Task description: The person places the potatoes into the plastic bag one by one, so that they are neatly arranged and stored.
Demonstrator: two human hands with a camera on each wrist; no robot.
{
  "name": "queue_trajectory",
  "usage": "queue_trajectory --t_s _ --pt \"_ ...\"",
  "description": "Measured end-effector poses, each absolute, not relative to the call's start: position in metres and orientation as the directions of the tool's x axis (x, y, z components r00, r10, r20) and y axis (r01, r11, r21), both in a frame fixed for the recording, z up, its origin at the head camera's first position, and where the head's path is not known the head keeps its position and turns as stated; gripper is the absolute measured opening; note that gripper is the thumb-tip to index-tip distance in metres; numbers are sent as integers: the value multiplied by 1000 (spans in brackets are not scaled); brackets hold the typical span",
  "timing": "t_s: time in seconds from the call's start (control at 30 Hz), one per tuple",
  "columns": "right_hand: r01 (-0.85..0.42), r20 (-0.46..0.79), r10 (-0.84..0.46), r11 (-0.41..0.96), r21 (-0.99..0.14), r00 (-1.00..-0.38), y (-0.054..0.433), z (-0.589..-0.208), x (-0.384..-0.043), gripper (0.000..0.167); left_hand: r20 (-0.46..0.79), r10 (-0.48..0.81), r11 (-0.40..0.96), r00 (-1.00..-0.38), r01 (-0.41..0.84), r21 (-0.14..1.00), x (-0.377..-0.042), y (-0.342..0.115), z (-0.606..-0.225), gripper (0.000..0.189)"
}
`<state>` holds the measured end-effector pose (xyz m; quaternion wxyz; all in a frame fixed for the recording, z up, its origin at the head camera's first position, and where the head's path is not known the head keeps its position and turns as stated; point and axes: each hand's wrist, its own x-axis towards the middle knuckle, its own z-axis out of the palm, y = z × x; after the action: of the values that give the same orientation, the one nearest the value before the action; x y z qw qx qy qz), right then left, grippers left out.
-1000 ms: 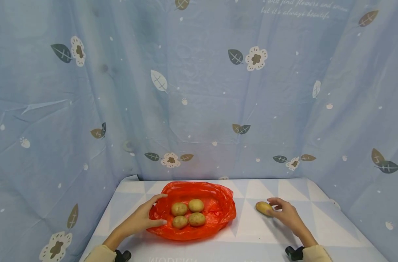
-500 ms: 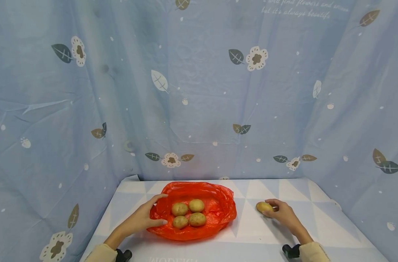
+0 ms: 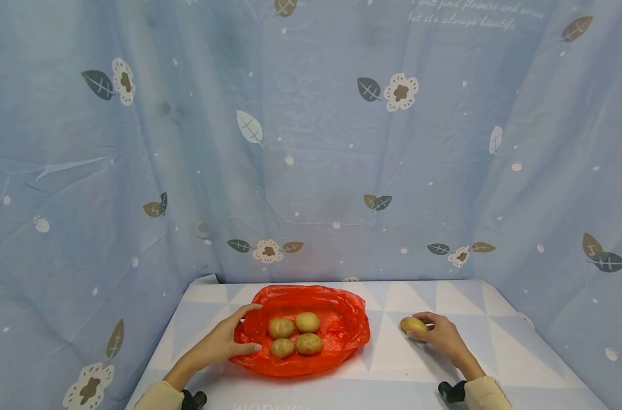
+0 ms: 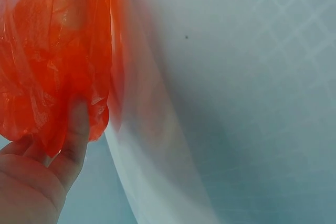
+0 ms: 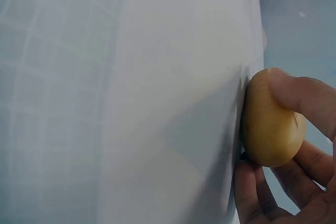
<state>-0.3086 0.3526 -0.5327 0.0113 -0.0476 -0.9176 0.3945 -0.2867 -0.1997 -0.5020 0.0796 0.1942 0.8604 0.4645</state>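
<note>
A red plastic bag (image 3: 336, 359) lies on the table with its mouth spread wide, and several potatoes (image 3: 308, 343) sit together inside it. My left hand (image 3: 221, 340) holds the bag's left edge, thumb toward the front and fingers toward the back. Close up in the left wrist view, the thumb (image 4: 79, 124) lies against the crinkled plastic, while the other fingers are partly hidden by it. Right of the bag, my right hand (image 3: 442, 333) grips a single yellow potato (image 5: 273, 124) low at the tabletop. Its thumb is on one side and its fingers curl round the other.
The table (image 3: 382, 376) has a white and pale blue triangle-patterned cover. A blue curtain (image 3: 331, 159) with leaf and flower prints encloses the back and both sides. Black wrist straps with cameras (image 3: 451, 392) sit at both cuffs.
My right hand has shifted slightly left and closed its fingers round the lone potato. The left hand and the bag with its potatoes stay as they were.
</note>
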Motion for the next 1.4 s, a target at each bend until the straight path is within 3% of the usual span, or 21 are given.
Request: queue_trajectory --t_s 1.4 --pt "1 86 94 681 -732 -992 344 -516 -296 66 71 395 501 -916 279 819 -284 -204 -506 84"
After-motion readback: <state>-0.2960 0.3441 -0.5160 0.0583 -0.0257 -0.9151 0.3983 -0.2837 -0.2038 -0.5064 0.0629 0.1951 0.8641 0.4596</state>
